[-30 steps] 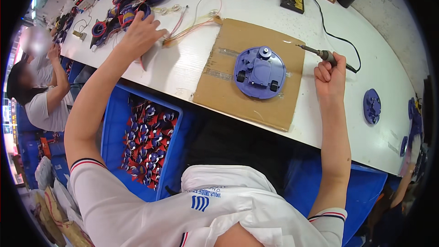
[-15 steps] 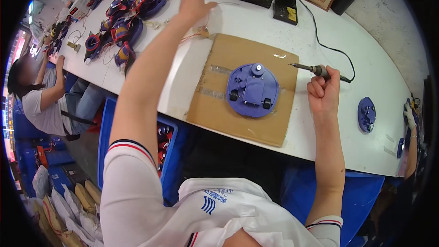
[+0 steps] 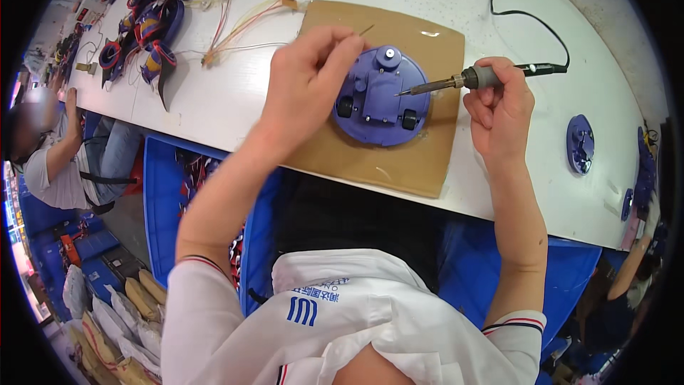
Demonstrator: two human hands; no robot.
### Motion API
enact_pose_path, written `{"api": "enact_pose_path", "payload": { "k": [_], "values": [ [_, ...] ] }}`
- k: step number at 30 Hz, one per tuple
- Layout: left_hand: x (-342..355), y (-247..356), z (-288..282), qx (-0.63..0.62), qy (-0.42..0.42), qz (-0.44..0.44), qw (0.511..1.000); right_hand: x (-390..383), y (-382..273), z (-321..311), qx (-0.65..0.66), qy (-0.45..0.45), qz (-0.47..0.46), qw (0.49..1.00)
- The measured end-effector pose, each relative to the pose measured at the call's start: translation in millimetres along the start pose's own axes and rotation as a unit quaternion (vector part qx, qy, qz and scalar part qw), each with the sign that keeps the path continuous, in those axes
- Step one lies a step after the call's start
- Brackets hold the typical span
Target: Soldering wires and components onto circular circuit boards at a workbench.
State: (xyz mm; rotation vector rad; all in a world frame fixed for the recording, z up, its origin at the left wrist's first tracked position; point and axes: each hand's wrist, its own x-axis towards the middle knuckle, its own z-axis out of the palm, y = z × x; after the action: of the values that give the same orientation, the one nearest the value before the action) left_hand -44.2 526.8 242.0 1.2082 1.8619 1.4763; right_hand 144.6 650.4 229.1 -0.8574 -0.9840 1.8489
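A purple round plastic base [image 3: 388, 128] with two black wheels and a raised square cover lies on a sheet of brown cardboard [image 3: 420, 164]. In my right hand [image 3: 502, 110] is a soldering iron [image 3: 449, 84], its tip pointing left over the base's cover; whether it touches cannot be seen. My left hand [image 3: 303, 85] is at the base's upper left edge, thumb and forefinger pinched on a thin wire, apparently solder wire [image 3: 367, 29], whose end sticks out beyond the fingertips.
Purple and red toy shells [image 3: 153, 25] with loose wires [image 3: 235, 32] lie at left. The iron's black cord [image 3: 527, 13] curves behind. Another purple base [image 3: 580, 144] is at right. Blue bins [image 3: 160, 207] stand below the table. A person [image 3: 53, 139] sits at far left.
My left hand has come from the far side of the table to the purple base, now pinching the thin wire. My right hand has brought the iron's tip over the base. The view has shifted.
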Motion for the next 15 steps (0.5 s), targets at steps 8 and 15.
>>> {"api": "enact_pose_path", "payload": {
  "k": [8,15],
  "values": [
    [-82.9,-15.5,11.8,0.035,0.159,0.04,0.986,-12.7,11.2,7.3,-0.063,-0.063,-0.053,0.995],
    [-82.5,-33.2,24.2,0.198,0.231,0.238,0.922,-17.5,16.9,9.7,-0.069,-0.081,-0.064,0.992]
  ]
}}
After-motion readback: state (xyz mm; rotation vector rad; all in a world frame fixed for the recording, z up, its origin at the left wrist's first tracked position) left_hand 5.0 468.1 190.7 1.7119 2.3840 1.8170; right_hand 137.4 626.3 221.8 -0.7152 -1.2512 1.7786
